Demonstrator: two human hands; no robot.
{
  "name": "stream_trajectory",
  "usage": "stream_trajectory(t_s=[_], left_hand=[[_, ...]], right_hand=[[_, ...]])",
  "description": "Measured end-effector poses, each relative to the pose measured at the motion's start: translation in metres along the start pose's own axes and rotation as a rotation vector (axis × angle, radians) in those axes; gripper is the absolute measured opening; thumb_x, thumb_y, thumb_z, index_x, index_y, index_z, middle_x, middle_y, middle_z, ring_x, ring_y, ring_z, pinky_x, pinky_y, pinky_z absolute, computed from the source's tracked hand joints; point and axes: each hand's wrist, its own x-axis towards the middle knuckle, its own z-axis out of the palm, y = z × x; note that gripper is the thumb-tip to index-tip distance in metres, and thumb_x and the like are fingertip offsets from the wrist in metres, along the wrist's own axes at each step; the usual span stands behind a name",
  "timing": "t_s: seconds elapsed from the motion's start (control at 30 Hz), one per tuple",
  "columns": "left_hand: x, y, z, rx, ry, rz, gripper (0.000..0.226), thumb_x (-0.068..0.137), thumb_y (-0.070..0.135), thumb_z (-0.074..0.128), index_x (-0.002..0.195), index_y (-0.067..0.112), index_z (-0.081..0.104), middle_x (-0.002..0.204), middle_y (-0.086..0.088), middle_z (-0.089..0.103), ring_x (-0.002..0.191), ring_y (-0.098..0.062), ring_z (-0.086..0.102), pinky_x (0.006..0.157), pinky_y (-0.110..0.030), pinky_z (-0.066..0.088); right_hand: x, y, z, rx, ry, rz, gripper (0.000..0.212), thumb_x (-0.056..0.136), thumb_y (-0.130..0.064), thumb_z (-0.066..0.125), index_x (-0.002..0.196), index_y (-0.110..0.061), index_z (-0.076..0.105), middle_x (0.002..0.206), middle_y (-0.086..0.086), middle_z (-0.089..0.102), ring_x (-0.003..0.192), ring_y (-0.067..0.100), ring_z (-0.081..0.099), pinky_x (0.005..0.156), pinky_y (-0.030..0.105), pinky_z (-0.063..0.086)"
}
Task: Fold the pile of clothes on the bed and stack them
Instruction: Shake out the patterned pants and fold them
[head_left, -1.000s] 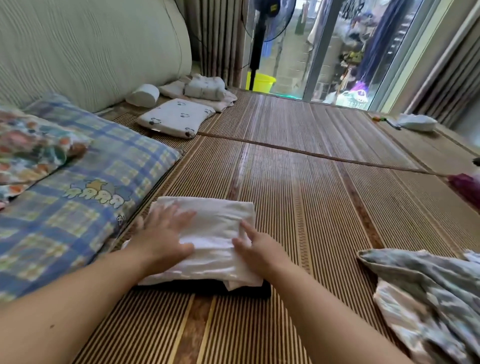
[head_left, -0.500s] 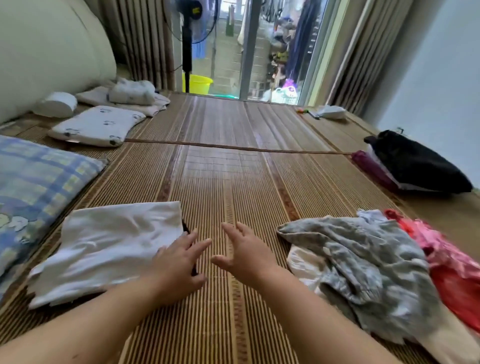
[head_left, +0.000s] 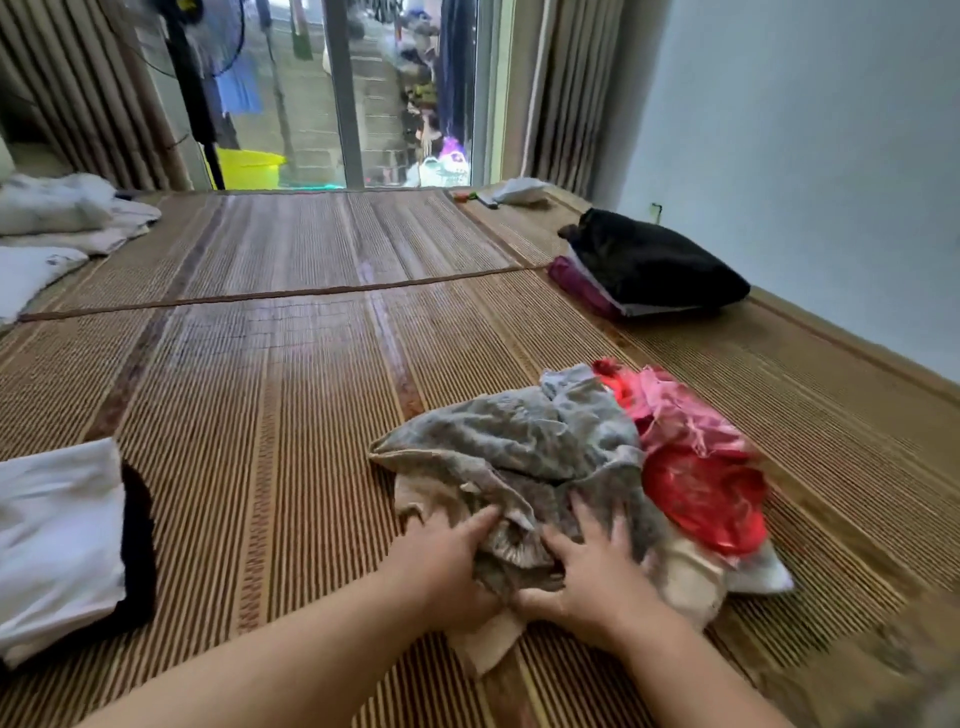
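Note:
A loose pile of clothes lies on the bamboo mat (head_left: 291, 395) in front of me: a grey patterned garment (head_left: 519, 441) on top, a red and pink one (head_left: 696, 483) to its right, and a cream piece (head_left: 685, 582) underneath. My left hand (head_left: 447, 566) grips the near edge of the grey garment, with bunched cloth between thumb and fingers. My right hand (head_left: 597, 566) rests on the same garment with its fingers spread. At the far left sits the folded white garment (head_left: 57, 540) on top of a black one (head_left: 137, 540).
A black cushion (head_left: 649, 260) lies on purple cloth (head_left: 576, 280) at the right edge by the wall. White bedding (head_left: 62, 218) sits at the far left. Small items (head_left: 514, 191) lie near the glass door, and a fan stand (head_left: 195, 98) stands beyond the mat.
Both hands left the folded white garment, crossed right over the mat and landed on the grey garment in the pile. My view swung right with them.

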Motion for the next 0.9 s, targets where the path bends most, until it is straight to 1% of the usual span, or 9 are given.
stream_trajectory(t_s=[0.13,0.33,0.4,0.47,0.53,0.67,0.73,0.8,0.9], left_hand=[[0.024,0.041,0.002,-0.007,0.044,0.053,0.096,0.07,0.073,0.053,0.148,0.046,0.004,0.142,-0.006,0.042,0.124,-0.027,0.048,0.102,-0.038,0.043],[0.037,0.108,0.009,0.003,0.074,0.343,0.087,0.076,0.054,0.058,0.145,0.05,0.005,0.141,0.003,0.047,0.122,-0.024,0.051,0.097,-0.034,0.046],[0.04,0.119,0.005,-0.062,0.273,0.379,0.076,0.079,0.052,0.056,0.144,0.046,0.018,0.141,0.006,0.046,0.126,-0.02,0.045,0.1,-0.035,0.043],[0.049,0.118,-0.002,-0.083,0.451,0.274,0.073,0.08,0.053,0.054,0.144,0.042,0.02,0.146,0.006,0.033,0.134,-0.021,0.028,0.11,-0.037,0.03],[0.058,0.111,-0.011,-0.035,0.378,0.063,0.073,0.083,0.052,0.054,0.146,0.039,0.019,0.153,0.003,0.019,0.141,-0.025,0.014,0.116,-0.042,0.017],[0.069,0.085,-0.037,0.006,0.233,-0.109,0.027,0.093,0.038,0.049,0.113,0.028,0.064,0.119,0.0,0.056,0.106,-0.023,0.054,0.093,-0.042,0.05],[0.063,0.077,-0.049,-0.1,0.214,-0.094,0.021,0.094,0.035,0.049,0.099,0.023,0.065,0.097,0.001,0.063,0.086,-0.018,0.062,0.081,-0.038,0.056],[0.052,0.077,-0.058,-0.212,0.23,-0.013,0.013,0.093,0.036,0.053,0.098,0.028,0.062,0.099,0.003,0.063,0.085,-0.014,0.061,0.081,-0.036,0.056],[0.025,0.089,-0.071,-0.472,0.22,0.252,0.057,0.078,0.042,0.074,0.128,0.039,0.048,0.123,0.013,0.051,0.109,-0.01,0.055,0.09,-0.029,0.052]], right_hand=[[0.019,0.04,-0.014,-0.057,0.069,0.005,0.098,0.057,-0.073,0.049,0.146,-0.05,0.015,0.159,-0.012,-0.017,0.144,0.034,-0.018,0.108,0.068,-0.003],[0.03,0.133,-0.072,-0.105,0.135,0.216,0.081,0.069,-0.049,0.06,0.143,-0.052,0.025,0.161,-0.009,-0.001,0.146,0.033,-0.013,0.108,0.07,0.003],[0.024,0.15,-0.086,-0.081,0.138,0.239,0.081,0.071,-0.042,0.062,0.143,-0.051,0.027,0.161,-0.008,0.003,0.146,0.034,-0.008,0.108,0.07,0.007],[0.019,0.153,-0.091,0.027,0.139,0.182,0.083,0.068,-0.05,0.066,0.143,-0.05,0.028,0.161,-0.003,0.011,0.146,0.033,0.003,0.112,0.066,0.013],[0.012,0.146,-0.088,0.105,0.177,0.146,0.078,0.069,-0.064,0.064,0.14,-0.046,0.037,0.157,-0.003,0.025,0.145,0.028,0.016,0.113,0.061,0.016],[-0.001,0.127,-0.084,0.025,0.422,0.157,0.02,0.089,-0.041,0.053,0.106,-0.035,0.062,0.122,-0.007,0.06,0.125,0.023,0.045,0.106,0.056,0.029],[-0.009,0.12,-0.096,0.195,0.462,0.114,0.014,0.091,-0.027,0.049,0.096,-0.027,0.062,0.107,0.0,0.065,0.11,0.026,0.055,0.094,0.042,0.039],[-0.017,0.108,-0.116,0.42,0.455,0.047,0.013,0.094,-0.025,0.049,0.091,-0.02,0.06,0.098,0.003,0.065,0.1,0.026,0.057,0.081,0.034,0.04],[-0.037,0.066,-0.158,0.548,0.45,-0.132,0.019,0.094,-0.03,0.055,0.091,-0.015,0.065,0.093,0.002,0.067,0.09,0.02,0.061,0.08,0.037,0.048]])
